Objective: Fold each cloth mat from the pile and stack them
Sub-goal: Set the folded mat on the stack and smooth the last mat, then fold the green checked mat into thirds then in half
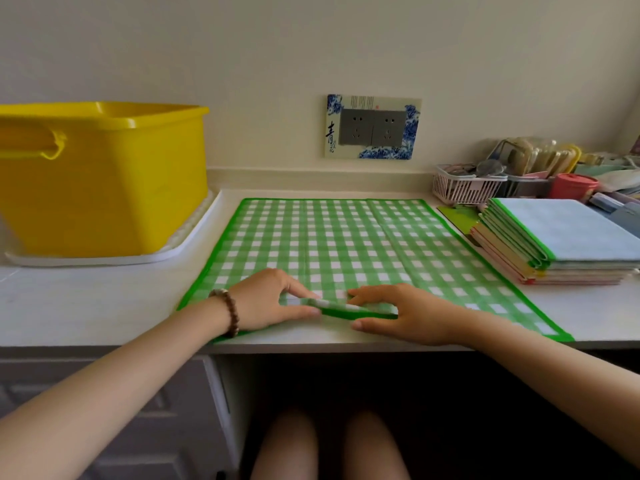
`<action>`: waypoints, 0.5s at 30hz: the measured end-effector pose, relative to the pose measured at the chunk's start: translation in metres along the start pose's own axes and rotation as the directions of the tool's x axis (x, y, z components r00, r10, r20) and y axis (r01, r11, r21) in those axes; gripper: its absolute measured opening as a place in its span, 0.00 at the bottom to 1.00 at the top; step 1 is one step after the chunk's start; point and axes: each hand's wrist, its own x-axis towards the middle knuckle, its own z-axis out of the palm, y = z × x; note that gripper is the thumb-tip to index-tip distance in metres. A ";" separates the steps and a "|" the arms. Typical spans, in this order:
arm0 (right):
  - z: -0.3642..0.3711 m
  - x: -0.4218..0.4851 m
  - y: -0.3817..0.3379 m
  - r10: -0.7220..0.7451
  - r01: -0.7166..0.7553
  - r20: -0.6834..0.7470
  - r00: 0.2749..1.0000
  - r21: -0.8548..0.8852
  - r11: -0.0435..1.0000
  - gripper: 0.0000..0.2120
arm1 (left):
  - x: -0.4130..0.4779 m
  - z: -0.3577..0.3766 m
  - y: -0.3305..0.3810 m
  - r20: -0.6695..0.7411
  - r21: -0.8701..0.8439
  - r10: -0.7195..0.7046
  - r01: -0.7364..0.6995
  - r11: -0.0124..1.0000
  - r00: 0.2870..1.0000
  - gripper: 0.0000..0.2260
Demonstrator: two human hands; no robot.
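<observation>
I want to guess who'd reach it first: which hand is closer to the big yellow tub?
Left. The left hand pinches the near edge of the green checked mat, right of the yellow tub; the right hand pinches it farther right.

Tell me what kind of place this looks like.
Probably a home worktop, perhaps a kitchen or utility corner: a white counter against a wall with a socket plate, a yellow tub on a tray, and baskets of household bits beside a stack of folded mats.
</observation>
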 end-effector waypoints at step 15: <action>-0.132 0.008 0.005 -0.025 0.011 -0.183 0.983 -0.075 0.997 0.05 | 0.046 -0.102 0.030 0.060 -0.049 -0.105 0.108 0.993 0.993 0.12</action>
